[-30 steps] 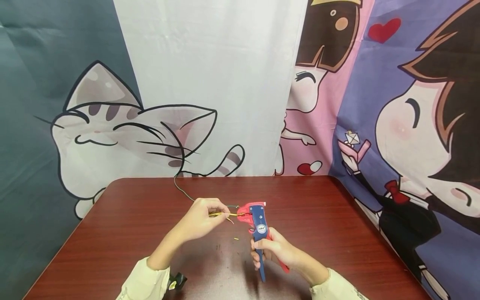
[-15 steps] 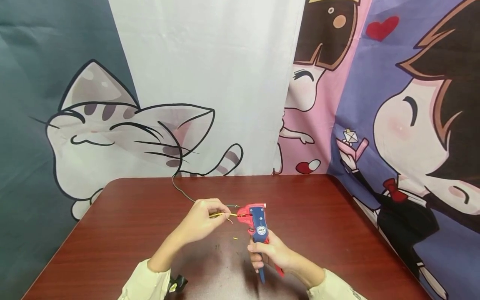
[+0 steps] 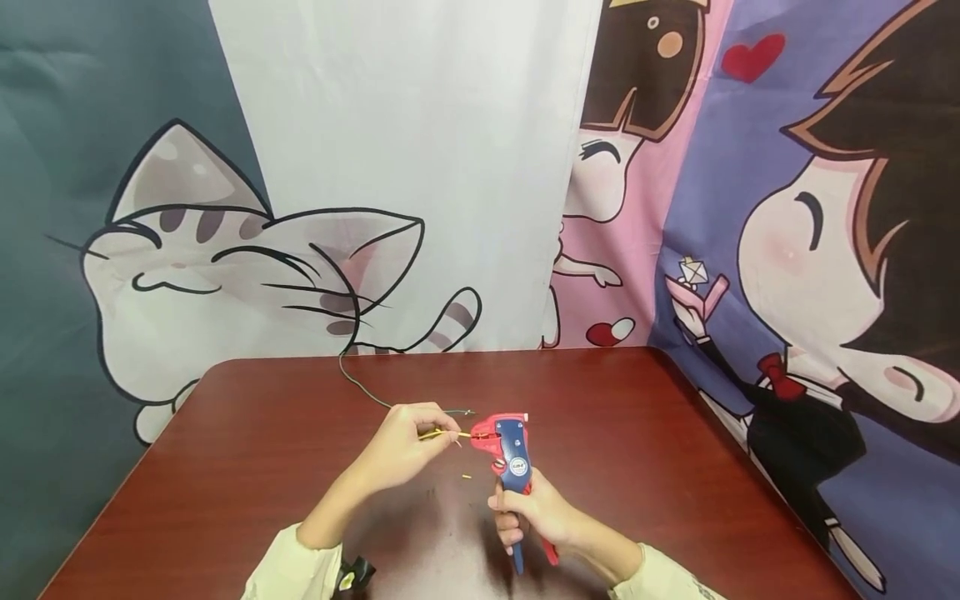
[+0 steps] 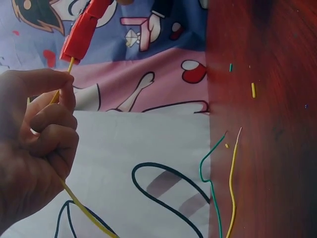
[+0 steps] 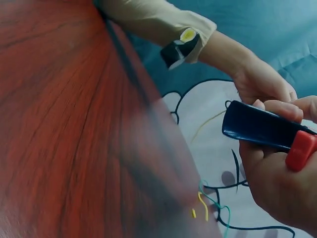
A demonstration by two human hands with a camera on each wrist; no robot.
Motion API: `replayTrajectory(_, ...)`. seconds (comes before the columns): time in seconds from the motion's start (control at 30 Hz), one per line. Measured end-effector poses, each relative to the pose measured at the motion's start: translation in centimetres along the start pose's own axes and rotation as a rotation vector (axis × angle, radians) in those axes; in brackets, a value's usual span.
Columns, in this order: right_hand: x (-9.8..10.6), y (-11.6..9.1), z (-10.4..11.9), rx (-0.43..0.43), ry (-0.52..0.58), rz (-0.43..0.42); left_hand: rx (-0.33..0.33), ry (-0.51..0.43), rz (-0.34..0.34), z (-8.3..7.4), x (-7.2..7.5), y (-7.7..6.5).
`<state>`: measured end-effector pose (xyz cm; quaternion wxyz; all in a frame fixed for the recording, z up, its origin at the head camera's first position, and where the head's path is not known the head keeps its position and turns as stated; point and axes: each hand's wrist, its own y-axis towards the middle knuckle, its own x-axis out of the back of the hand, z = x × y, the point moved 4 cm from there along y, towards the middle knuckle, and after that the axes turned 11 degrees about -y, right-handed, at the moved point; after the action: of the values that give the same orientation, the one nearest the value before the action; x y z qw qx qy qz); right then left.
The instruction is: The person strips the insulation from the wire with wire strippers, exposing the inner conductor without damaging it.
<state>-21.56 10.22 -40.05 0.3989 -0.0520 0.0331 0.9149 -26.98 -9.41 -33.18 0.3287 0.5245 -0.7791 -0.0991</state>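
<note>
My left hand (image 3: pixel 408 437) pinches a thin yellow wire (image 3: pixel 464 434) between thumb and forefinger, its end running into the red jaws of a wire stripper (image 3: pixel 515 446). In the left wrist view the wire (image 4: pixel 71 64) enters the red head (image 4: pixel 81 37), and its tail hangs below the curled fingers. Gripping the stripper by its blue and red handles is my right hand (image 3: pixel 538 508); the tool stands upright over the table. The right wrist view shows the blue handle (image 5: pixel 262 126) under the fingers, with the jaws out of sight.
On the brown table (image 3: pixel 637 433) lie a green wire (image 4: pixel 202 166), another yellow wire (image 4: pixel 232 186) with a bared end, and small yellow (image 4: pixel 253 90) and green (image 4: pixel 231 67) insulation scraps. A printed cloth (image 3: pixel 420 167) hangs behind. A dark strapped object (image 3: pixel 356 575) shows by the left cuff.
The stripper's handles have come closer together in my right hand, and the tool has shifted slightly left and down in view. My left hand keeps its pinch on the yellow wire.
</note>
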Motion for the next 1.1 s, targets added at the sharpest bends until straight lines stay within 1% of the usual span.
replayTrajectory(0.07,0.0,0.0,0.4,0.028,0.022,0.059,0.016,0.001,0.005,0.0,0.2,0.0)
replayTrajectory(0.13,0.0,0.0,0.8,0.073,0.054,0.131,0.027,-0.009,0.011,-0.1,0.3,0.1)
replayTrajectory(0.23,0.1,-0.2,1.5,0.151,0.119,0.268,0.045,-0.029,0.007,-0.3,0.6,0.2)
replayTrajectory(0.3,0.1,-0.3,1.9,0.189,0.155,0.353,0.054,-0.024,-0.001,-0.3,0.9,0.1)
replayTrajectory(0.37,0.1,-0.4,2.1,0.202,0.177,0.406,0.066,-0.008,-0.016,-0.2,1.1,0.0)
replayTrajectory(0.4,0.2,-0.4,2.2,0.202,0.177,0.417,0.071,0.003,-0.022,-0.1,1.2,0.0)
replayTrajectory(0.47,0.4,-0.4,2.4,0.194,0.150,0.397,0.075,0.018,-0.031,-0.1,1.4,-0.1)
replayTrajectory(0.6,0.6,-0.4,2.4,0.140,0.071,0.286,0.072,0.003,-0.044,-0.3,1.6,-0.3)
replayTrajectory(0.7,0.6,-0.5,2.1,0.087,0.031,0.231,0.062,-0.008,-0.048,-0.5,1.6,-0.3)
replayTrajectory(0.8,0.4,-0.8,1.6,0.001,0.021,0.224,0.057,0.004,-0.050,-0.6,1.6,-0.2)
replayTrajectory(0.9,0.1,-0.9,1.3,-0.057,0.025,0.227,0.052,0.020,-0.053,-0.8,1.6,-0.2)
replayTrajectory(0.97,0.0,-0.9,1.1,-0.047,0.040,0.216,0.038,0.033,-0.054,-0.9,1.6,-0.1)
replayTrajectory(1.1,0.0,-0.5,1.0,0.055,0.066,0.163,0.009,0.050,-0.061,-1.0,1.6,-0.1)
